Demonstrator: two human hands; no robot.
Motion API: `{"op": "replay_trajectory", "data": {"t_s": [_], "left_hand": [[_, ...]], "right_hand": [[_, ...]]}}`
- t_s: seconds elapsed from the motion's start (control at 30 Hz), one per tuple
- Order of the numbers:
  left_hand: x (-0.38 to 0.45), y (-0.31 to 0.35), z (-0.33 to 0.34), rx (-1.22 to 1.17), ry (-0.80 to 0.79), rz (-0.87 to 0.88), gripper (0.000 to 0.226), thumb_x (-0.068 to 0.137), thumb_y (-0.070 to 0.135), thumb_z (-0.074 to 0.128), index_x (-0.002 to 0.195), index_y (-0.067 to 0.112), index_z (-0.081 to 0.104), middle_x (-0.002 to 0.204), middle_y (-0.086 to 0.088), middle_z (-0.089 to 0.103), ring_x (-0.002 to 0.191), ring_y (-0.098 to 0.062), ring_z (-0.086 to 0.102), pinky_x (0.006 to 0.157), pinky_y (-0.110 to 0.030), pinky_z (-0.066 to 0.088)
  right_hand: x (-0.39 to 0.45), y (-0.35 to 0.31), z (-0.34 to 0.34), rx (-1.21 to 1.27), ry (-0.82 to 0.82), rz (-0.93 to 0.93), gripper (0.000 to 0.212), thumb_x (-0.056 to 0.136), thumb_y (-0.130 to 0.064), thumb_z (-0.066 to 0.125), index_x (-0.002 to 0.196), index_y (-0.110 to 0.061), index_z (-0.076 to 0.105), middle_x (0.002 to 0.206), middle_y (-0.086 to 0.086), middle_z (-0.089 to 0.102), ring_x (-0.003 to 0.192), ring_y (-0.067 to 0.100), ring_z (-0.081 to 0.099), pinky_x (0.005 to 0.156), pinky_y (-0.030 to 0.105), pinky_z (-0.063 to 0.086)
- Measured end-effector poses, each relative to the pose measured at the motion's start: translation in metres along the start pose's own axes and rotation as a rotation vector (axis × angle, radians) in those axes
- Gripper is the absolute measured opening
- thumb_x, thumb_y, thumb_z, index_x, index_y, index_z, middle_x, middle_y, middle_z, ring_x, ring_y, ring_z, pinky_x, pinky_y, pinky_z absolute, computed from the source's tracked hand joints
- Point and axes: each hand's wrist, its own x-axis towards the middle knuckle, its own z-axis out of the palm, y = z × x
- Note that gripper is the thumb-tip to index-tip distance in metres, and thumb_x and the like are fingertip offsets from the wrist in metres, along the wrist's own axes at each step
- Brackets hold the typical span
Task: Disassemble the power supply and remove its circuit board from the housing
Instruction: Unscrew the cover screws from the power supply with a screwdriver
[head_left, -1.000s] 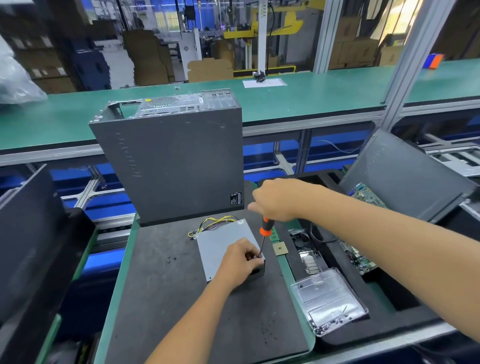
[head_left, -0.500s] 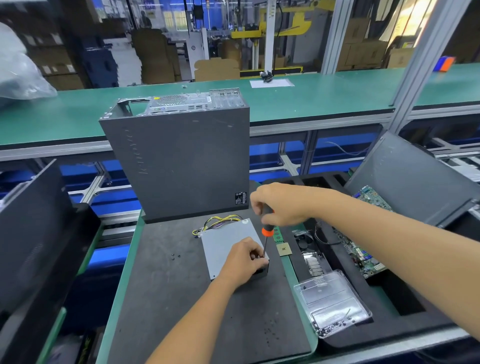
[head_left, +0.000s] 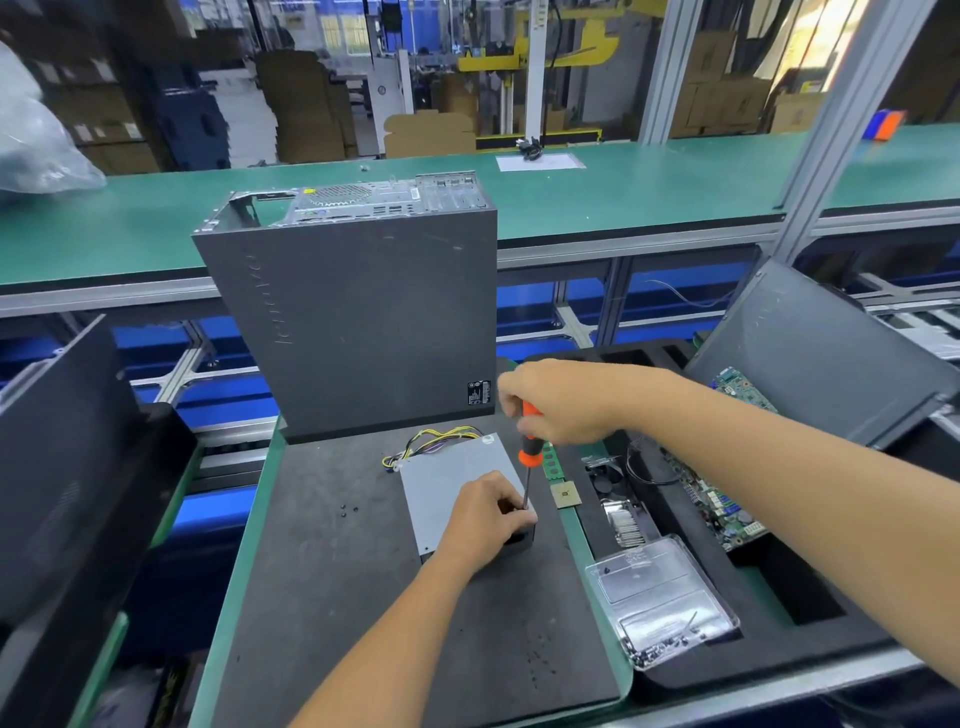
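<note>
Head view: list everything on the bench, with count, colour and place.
power supply: one, grey, mat centre
wire bundle: one, yellow and black, at the supply's far end
screwdriver: one, orange handle, upright over the supply's right edge
loose screws: three, black, on the mat left of the supply
computer case: one, dark grey, upright behind
processor chip: one, gold, right of the supply
plastic tray: one, clear, near right
motherboard: one, green, right recess
left hand: on the supply
right hand: gripping the screwdriver

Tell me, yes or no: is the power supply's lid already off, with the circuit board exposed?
No: the power supply still shows a closed grey top panel, while the right hand holds the screwdriver at its corner.
</note>
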Motion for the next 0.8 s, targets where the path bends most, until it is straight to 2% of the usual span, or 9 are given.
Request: {"op": "replay_trajectory", "data": {"t_s": [0.07, 0.13, 0.2, 0.23, 0.3, 0.4, 0.5, 0.6, 0.8], "left_hand": [[0.0, 0.002, 0.001, 0.016, -0.003, -0.002, 0.027, 0.072, 0.021, 0.079, 0.061, 0.029, 0.056, 0.077, 0.012, 0.055, 0.068, -0.003, 0.052, 0.061, -0.01, 0.038], [-0.002, 0.003, 0.003, 0.032, -0.008, -0.003, 0.026, 0.074, 0.021, 0.078, 0.062, 0.028, 0.055, 0.077, 0.012, 0.054, 0.068, -0.004, 0.05, 0.063, -0.012, 0.038], [-0.003, 0.004, 0.004, 0.049, -0.013, -0.003, 0.025, 0.076, 0.021, 0.076, 0.065, 0.027, 0.054, 0.079, 0.012, 0.053, 0.07, -0.006, 0.05, 0.065, -0.014, 0.038], [-0.004, 0.004, 0.003, 0.055, -0.016, -0.002, 0.024, 0.078, 0.02, 0.074, 0.065, 0.026, 0.055, 0.08, 0.011, 0.053, 0.071, -0.006, 0.05, 0.065, -0.013, 0.038], [-0.003, 0.005, 0.003, 0.084, -0.03, 0.001, 0.019, 0.08, 0.021, 0.071, 0.068, 0.021, 0.057, 0.082, 0.011, 0.052, 0.071, -0.004, 0.049, 0.065, -0.013, 0.037], [-0.002, 0.008, 0.003, 0.164, -0.042, 0.019, 0.022, 0.083, 0.025, 0.068, 0.072, 0.011, 0.056, 0.083, 0.006, 0.051, 0.071, -0.003, 0.048, 0.066, -0.02, 0.037], [-0.003, 0.014, 0.003, 0.222, -0.048, 0.017, 0.032, 0.085, 0.029, 0.068, 0.071, 0.004, 0.054, 0.085, -0.003, 0.053, 0.075, -0.015, 0.051, 0.069, -0.028, 0.042], [-0.001, 0.019, 0.002, 0.347, -0.095, 0.041, 0.035, 0.089, 0.031, 0.062, 0.072, 0.002, 0.052, 0.092, -0.011, 0.055, 0.083, -0.024, 0.054, 0.076, -0.038, 0.047], [0.001, 0.026, 0.003, 0.586, -0.14, 0.045, 0.034, 0.096, 0.035, 0.051, 0.102, 0.002, 0.056, 0.104, -0.015, 0.052, 0.095, -0.03, 0.053, 0.079, -0.037, 0.046]], "right_hand": [[-0.005, -0.001, -0.006, 0.159, -0.041, -0.061, 0.03, 0.08, 0.006, 0.047, 0.093, -0.018, 0.06, 0.1, -0.004, 0.055, 0.091, 0.018, 0.055, 0.075, 0.035, 0.049], [-0.008, -0.001, -0.006, 0.202, -0.023, -0.036, 0.029, 0.08, 0.002, 0.05, 0.096, -0.016, 0.066, 0.101, -0.004, 0.06, 0.092, 0.015, 0.058, 0.082, 0.039, 0.052], [-0.005, -0.001, -0.004, 0.042, -0.025, 0.027, 0.011, 0.094, -0.025, 0.052, 0.1, -0.021, 0.06, 0.091, -0.003, 0.059, 0.08, 0.017, 0.06, 0.071, 0.035, 0.05], [-0.003, -0.002, -0.003, -0.122, -0.021, 0.065, 0.014, 0.099, -0.032, 0.045, 0.091, -0.023, 0.053, 0.08, 0.0, 0.054, 0.071, 0.021, 0.057, 0.061, 0.034, 0.045], [0.001, -0.005, 0.001, -0.249, 0.05, 0.094, 0.023, 0.103, -0.02, 0.037, 0.08, -0.018, 0.038, 0.071, 0.003, 0.039, 0.066, 0.024, 0.045, 0.05, 0.03, 0.031], [0.001, 0.002, 0.002, -0.015, 0.111, 0.067, 0.018, 0.097, -0.015, 0.043, 0.08, -0.02, 0.046, 0.086, 0.003, 0.053, 0.071, 0.02, 0.047, 0.056, 0.028, 0.035], [-0.003, 0.009, -0.001, 0.204, 0.096, 0.048, 0.013, 0.082, -0.012, 0.058, 0.089, -0.023, 0.059, 0.087, -0.005, 0.057, 0.073, 0.01, 0.051, 0.06, 0.025, 0.04], [-0.001, 0.015, 0.001, 0.226, 0.179, 0.085, 0.007, 0.077, -0.019, 0.065, 0.084, -0.019, 0.063, 0.074, -0.009, 0.052, 0.064, 0.006, 0.047, 0.054, 0.023, 0.035], [0.005, 0.016, 0.005, 0.234, 0.205, 0.093, 0.008, 0.077, -0.022, 0.063, 0.078, -0.015, 0.059, 0.07, -0.007, 0.053, 0.06, 0.01, 0.047, 0.053, 0.025, 0.036]]}}
